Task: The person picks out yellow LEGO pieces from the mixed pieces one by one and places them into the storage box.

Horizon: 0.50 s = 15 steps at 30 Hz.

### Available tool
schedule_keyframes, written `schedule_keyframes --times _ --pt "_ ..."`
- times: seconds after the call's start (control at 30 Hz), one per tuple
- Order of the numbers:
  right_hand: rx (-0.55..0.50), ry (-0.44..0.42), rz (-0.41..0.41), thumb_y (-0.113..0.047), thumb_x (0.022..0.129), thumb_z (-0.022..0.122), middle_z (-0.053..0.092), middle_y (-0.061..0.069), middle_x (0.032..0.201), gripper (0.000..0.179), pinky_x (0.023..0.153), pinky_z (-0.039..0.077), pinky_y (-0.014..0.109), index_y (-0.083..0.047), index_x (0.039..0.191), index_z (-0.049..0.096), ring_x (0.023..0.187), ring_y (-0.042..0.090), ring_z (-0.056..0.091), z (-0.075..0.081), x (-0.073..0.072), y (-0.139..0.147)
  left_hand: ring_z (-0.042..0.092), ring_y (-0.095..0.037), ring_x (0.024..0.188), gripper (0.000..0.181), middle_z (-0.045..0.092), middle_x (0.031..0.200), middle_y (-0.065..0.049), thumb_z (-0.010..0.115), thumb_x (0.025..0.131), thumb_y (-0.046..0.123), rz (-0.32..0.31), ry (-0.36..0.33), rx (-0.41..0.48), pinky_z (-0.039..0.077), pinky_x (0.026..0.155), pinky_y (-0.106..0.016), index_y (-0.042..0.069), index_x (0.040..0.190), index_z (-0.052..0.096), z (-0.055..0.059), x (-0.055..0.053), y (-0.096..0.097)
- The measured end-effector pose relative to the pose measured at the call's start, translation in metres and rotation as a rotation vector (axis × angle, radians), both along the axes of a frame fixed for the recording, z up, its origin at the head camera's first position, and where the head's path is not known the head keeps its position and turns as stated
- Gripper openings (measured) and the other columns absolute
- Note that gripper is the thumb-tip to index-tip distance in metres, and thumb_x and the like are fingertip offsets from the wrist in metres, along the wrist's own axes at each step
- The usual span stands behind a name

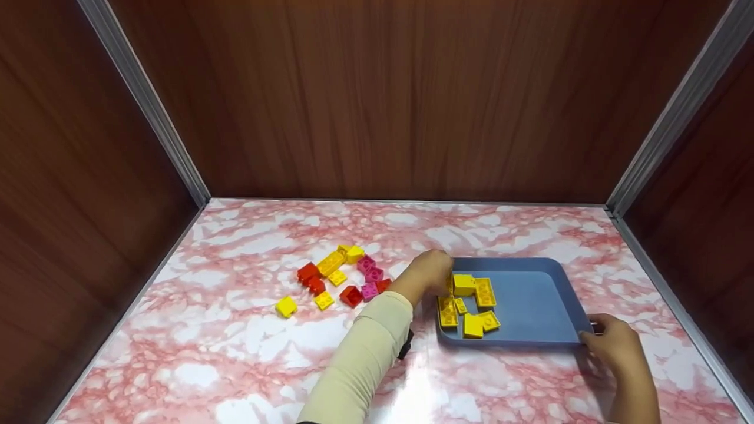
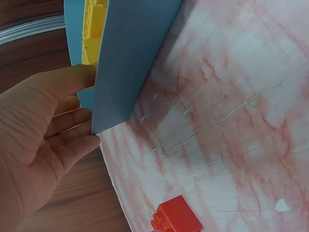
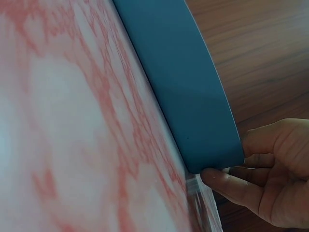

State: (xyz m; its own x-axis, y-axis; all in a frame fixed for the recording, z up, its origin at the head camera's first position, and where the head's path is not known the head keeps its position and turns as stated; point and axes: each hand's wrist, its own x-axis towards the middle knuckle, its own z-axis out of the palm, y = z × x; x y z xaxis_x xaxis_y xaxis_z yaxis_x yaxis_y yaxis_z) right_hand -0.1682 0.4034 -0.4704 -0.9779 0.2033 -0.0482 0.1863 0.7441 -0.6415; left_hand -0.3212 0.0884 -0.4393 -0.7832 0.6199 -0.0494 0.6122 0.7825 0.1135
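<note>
A blue-grey tray (image 1: 530,306) stands on the marbled table, with several yellow bricks (image 1: 464,285) gathered along its left side. At the tray's back left corner, my left hand (image 1: 430,272) grips the rim. The left wrist view shows its thumb (image 2: 79,77) over the rim beside the yellow bricks, and the other fingers around the corner. My right hand (image 1: 615,344) holds the front right corner. In the right wrist view, its thumb and fingers (image 3: 231,186) pinch that corner from both sides.
Left of the tray lies a loose group of red bricks (image 1: 351,295), magenta bricks (image 1: 373,274) and more yellow bricks (image 1: 331,264). One yellow brick (image 1: 286,306) sits apart. Wood-grain panels (image 1: 412,100) with metal edging enclose the table at the back and sides.
</note>
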Motion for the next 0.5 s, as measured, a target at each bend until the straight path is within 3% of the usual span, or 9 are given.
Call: schedule_keyframes --times 0.3,0.5 --pt "0.015 -0.013 0.002 -0.009 0.087 0.063 0.060 0.038 0.108 0.049 0.077 0.049 0.045 0.020 0.124 0.049 0.084 0.035 0.065 0.001 -0.002 0.000 0.057 -0.017 0.082 0.037 0.063 0.088 -0.001 0.083 0.073 0.029 -0.046 0.053 0.077 0.049 0.084 -0.028 0.008 0.101 0.072 0.009 0.004 -0.013" --pt "0.022 -0.013 0.004 -0.008 0.086 0.062 0.060 0.037 0.107 0.050 0.079 0.049 0.050 0.021 0.123 0.048 0.087 0.037 0.064 0.001 -0.001 -0.001 0.060 -0.020 0.085 0.035 0.065 0.094 -0.004 0.078 0.076 0.023 -0.100 0.092 0.146 0.050 0.083 -0.032 0.005 0.106 0.072 0.013 0.013 -0.028"
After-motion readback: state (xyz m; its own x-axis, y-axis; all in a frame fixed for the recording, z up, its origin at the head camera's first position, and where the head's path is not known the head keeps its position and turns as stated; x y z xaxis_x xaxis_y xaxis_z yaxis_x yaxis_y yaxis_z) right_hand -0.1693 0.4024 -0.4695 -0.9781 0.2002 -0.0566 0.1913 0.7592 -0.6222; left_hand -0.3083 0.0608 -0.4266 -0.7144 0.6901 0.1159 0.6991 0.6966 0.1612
